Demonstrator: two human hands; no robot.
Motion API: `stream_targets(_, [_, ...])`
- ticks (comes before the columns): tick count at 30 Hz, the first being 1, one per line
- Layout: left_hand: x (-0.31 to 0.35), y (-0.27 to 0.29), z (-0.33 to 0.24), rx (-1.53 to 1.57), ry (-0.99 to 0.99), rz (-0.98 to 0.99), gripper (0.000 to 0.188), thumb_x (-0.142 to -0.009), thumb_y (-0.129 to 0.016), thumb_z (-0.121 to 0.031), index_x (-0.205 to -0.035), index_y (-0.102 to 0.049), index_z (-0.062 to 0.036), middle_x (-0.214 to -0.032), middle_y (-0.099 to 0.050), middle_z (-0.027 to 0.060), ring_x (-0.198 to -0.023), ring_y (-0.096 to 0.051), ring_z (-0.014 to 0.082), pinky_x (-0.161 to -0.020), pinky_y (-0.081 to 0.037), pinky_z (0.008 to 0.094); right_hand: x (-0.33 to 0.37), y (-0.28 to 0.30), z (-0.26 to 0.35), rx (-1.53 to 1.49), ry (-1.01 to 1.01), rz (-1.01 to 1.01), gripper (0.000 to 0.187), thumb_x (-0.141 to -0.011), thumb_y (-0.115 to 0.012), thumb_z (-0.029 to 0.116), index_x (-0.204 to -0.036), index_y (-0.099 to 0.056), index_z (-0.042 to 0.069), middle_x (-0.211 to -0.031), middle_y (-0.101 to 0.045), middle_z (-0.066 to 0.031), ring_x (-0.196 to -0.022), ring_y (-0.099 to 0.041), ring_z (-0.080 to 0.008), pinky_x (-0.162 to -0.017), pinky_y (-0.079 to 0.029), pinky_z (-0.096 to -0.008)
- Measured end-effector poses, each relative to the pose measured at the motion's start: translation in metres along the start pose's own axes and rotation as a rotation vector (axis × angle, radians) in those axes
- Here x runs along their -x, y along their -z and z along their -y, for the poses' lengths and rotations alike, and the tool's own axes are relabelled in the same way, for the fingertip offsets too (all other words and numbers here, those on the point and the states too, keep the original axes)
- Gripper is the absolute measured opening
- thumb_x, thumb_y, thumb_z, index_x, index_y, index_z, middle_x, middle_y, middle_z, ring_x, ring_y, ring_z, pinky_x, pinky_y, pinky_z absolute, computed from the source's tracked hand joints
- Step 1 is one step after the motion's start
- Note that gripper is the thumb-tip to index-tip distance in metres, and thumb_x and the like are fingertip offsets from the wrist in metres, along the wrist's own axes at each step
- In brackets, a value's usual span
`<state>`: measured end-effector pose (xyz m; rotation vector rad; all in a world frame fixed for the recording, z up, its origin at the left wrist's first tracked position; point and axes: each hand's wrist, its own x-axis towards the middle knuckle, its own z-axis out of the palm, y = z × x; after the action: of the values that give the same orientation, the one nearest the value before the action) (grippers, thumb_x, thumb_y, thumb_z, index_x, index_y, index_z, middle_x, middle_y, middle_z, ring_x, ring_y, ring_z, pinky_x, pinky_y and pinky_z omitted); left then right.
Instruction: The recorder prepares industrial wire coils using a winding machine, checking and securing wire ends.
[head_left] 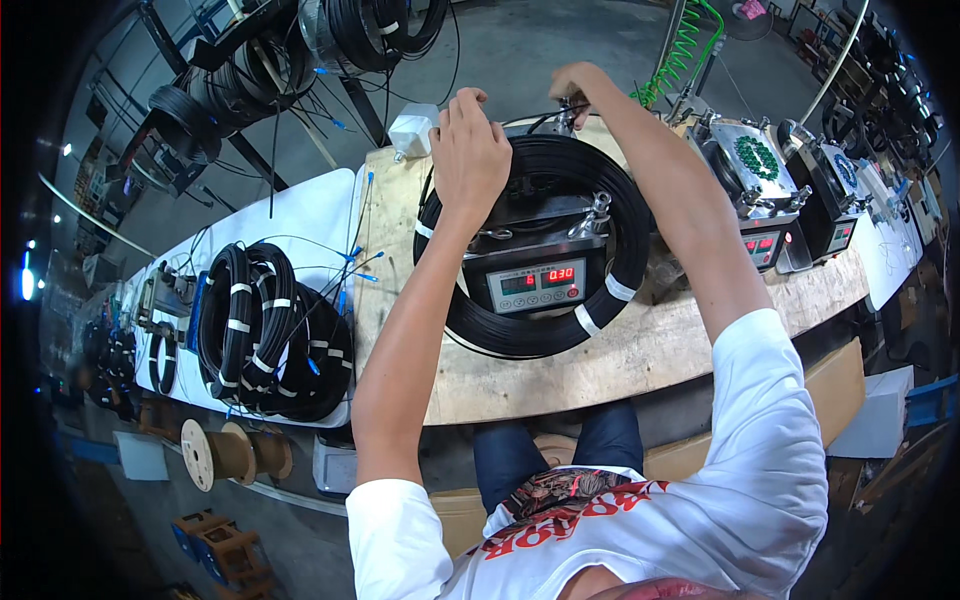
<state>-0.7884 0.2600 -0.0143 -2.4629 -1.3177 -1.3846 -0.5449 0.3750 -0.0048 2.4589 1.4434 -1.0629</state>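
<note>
A thick coil of black cable [625, 190] with white tape bands lies around a metal-cased machine with a lit red digital display [540, 285]. Beyond the coil's far edge, my right hand [582, 88] has its fingers bent around a shiny metal clamp [567, 118]; a thin black cable runs close by it. My left hand [470, 160] is over the coil's far left part, back of the hand up, fingers curled away. What those fingers hold, if anything, is hidden. A small white box [412, 132] stands just left of that hand.
Banded black cable coils [245, 320] lie on the white table to the left. Two similar machines, one with green pieces [757, 158] on top, stand on the right of the wooden bench [660, 345]. Cable reels [215, 455] are below; a rack of cable [230, 90] stands far left.
</note>
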Motion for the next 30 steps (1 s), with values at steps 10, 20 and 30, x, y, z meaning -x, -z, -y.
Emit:
stream_targets(10, [0.001,0.005,0.006,0.009,0.018,0.012,0.03,-0.086,-0.06,-0.01,-0.115,-0.05,-0.0062,-0.108,-0.061,0.0105,-0.106,-0.059,0.0287,-0.088,-0.042,0.0445,0.011,0.0,-0.021,-0.227,0.148,-0.263,0.022,-0.086,-0.05,0.003,-0.102,-0.065,0.001,-0.084,-0.068,-0.0129,-0.063,-0.064,-0.0182,-0.054,-0.057,-0.0303])
stream_targets(20, [0.0,0.003,-0.002,0.049,0.005,-0.031,0.03,-0.085,-0.058,-0.007,-0.114,-0.05,-0.0052,-0.101,-0.062,0.0125,-0.1,-0.061,0.0318,-0.085,-0.046,0.0447,-0.042,0.001,-0.037,0.184,0.086,-0.286,0.057,-0.068,-0.081,0.034,-0.119,-0.066,0.012,-0.089,-0.068,-0.0087,-0.068,-0.059,-0.0163,-0.053,-0.046,-0.0361])
stream_targets(30, [0.003,0.013,0.006,0.042,0.034,-0.014,0.03,-0.085,-0.059,-0.01,-0.114,-0.051,-0.0057,-0.107,-0.061,0.0127,-0.106,-0.059,0.0315,-0.088,-0.044,0.0465,0.027,0.0,-0.005,0.218,0.353,-0.074,0.05,-0.083,-0.061,0.013,-0.132,-0.061,0.022,-0.113,-0.068,-0.0074,-0.091,-0.064,-0.0218,-0.077,-0.053,-0.0389])
